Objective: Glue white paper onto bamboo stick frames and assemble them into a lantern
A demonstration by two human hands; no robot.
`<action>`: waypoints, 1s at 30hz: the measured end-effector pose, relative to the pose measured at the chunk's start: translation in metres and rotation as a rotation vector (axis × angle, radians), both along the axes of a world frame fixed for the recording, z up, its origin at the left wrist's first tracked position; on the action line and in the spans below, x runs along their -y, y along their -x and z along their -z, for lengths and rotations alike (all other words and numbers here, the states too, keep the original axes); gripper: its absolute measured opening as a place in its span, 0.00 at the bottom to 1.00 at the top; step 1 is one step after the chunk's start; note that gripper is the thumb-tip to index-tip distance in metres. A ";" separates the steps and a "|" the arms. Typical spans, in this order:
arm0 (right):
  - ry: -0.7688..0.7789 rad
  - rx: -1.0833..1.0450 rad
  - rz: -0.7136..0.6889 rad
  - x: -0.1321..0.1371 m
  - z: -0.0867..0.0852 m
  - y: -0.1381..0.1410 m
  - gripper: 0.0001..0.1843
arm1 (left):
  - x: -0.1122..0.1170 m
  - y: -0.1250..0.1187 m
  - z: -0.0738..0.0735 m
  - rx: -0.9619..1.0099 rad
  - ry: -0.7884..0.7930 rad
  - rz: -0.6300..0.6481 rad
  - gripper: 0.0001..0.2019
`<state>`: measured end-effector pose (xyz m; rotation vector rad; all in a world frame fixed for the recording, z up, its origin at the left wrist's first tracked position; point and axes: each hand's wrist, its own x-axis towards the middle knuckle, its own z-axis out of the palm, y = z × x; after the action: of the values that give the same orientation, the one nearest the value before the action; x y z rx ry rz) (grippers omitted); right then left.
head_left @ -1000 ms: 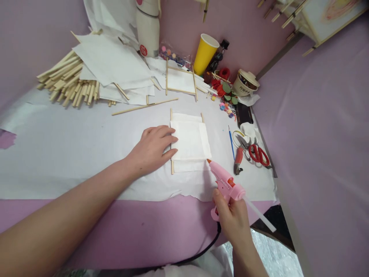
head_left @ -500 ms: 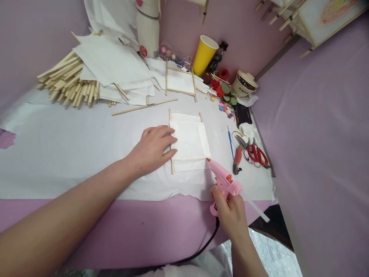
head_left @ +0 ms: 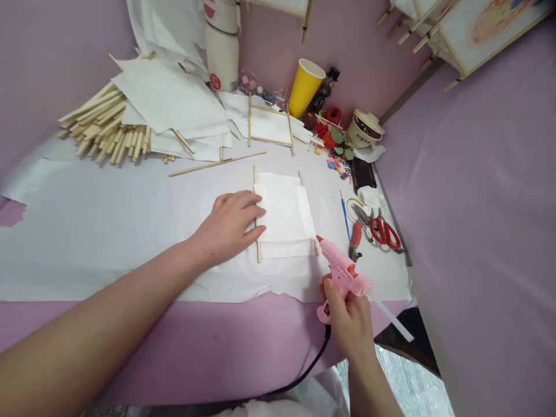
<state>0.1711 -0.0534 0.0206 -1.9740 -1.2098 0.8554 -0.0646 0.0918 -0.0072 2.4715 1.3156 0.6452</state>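
Observation:
A small frame of wooden sticks covered with white paper lies on the white table covering. Along its left edge rests my left hand, fingers spread and fingertips touching the paper and the left stick. My right hand is wrapped round the handle of a pink hot glue gun. The gun's orange-brown nozzle points at the frame's lower right corner, close beside the end of the right stick. A clear glue stick sticks out of the gun's back, and a black cord hangs from the grip.
Wooden sticks and paper sheets are piled at the back left. Another stick frame lies behind. Red-handled scissors, pliers and a blue brush lie right. A yellow cup stands at the back.
The glue gun has shifted slightly right, its nozzle moving off the paper's corner, so the right stick's lower end now shows. My left hand stays on the frame's left edge.

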 end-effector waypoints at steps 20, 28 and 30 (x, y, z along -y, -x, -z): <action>-0.029 -0.543 -0.039 0.000 0.013 0.003 0.23 | 0.004 0.002 0.000 0.051 -0.023 0.004 0.13; 0.039 -0.102 -0.180 0.000 -0.009 0.023 0.24 | 0.005 0.003 0.000 0.044 -0.030 0.001 0.12; 0.058 -0.081 -0.184 -0.002 -0.011 0.028 0.24 | 0.005 0.002 0.000 0.050 -0.027 0.001 0.12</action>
<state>0.1432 -0.0511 0.0315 -1.8749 -1.3483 1.0635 -0.0671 0.0873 -0.0068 2.4602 1.2951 0.7246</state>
